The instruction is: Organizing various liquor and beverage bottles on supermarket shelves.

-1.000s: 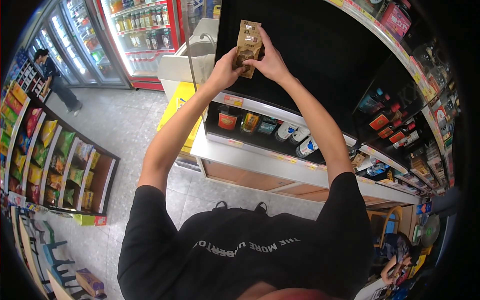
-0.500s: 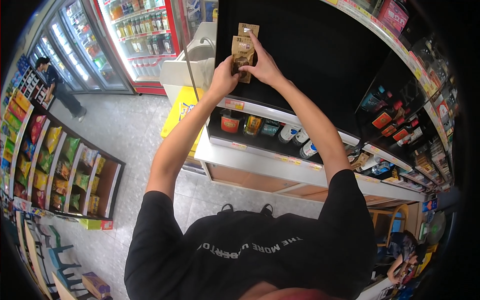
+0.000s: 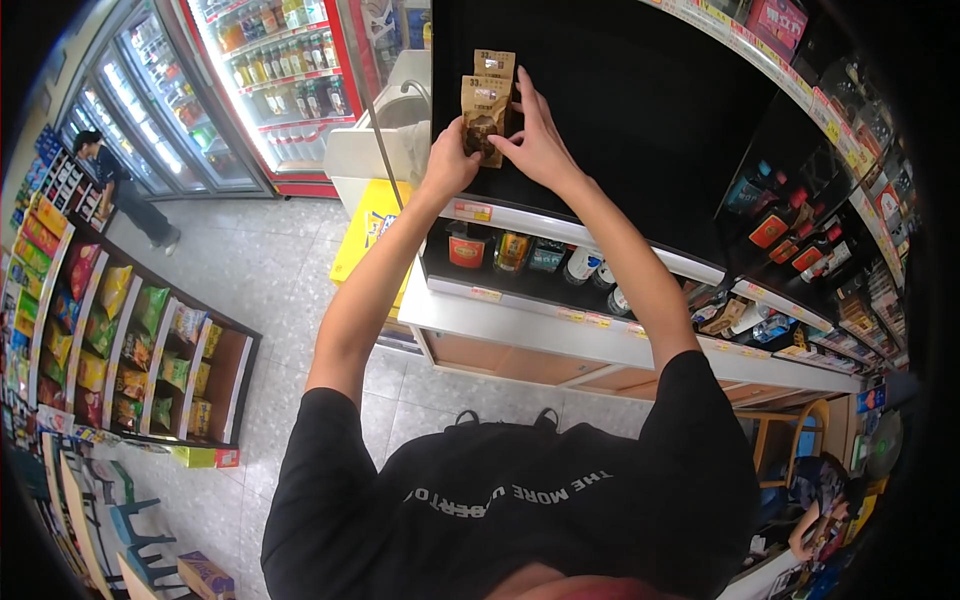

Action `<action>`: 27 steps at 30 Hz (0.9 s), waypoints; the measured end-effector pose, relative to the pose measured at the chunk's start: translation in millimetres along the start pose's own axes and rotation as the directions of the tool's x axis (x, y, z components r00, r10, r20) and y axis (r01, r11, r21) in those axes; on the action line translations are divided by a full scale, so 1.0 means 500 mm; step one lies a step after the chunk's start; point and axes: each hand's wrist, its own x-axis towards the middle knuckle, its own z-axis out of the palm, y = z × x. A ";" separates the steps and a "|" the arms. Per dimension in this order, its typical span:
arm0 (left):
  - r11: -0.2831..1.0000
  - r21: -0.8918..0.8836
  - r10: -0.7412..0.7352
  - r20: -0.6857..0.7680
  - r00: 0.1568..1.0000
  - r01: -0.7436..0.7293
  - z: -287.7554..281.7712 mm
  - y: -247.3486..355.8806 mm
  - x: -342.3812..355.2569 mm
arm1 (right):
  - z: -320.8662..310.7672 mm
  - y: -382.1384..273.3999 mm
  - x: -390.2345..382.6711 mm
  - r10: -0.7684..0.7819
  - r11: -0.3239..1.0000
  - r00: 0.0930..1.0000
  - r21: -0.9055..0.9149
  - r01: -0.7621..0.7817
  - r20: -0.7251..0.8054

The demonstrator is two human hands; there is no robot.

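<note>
Tan packet (image 3: 485, 104) stands between left grip (image 3: 452, 163), clamped on it, and spread right grip (image 3: 541, 152).

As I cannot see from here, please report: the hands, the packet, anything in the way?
Left hand at left edge of front brown packet. Right hand open at its right side. Second brown packet close behind, partly covered.
</note>
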 end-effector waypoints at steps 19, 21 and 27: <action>0.823 -0.550 -0.189 -0.033 0.981 0.140 0.112 0.156 -0.463 | 0.061 -0.145 -0.417 0.286 0.885 0.958 0.384 -0.262 -0.004; 0.827 -0.546 -0.185 -0.039 0.982 0.134 0.118 0.141 -0.480 | 0.069 -0.156 -0.429 0.330 0.861 0.944 0.408 -0.303 0.005; 0.796 -0.587 -0.148 0.051 0.988 0.150 0.121 0.169 -0.461 | 0.032 -0.173 -0.427 0.359 0.869 0.933 0.370 -0.328 -0.016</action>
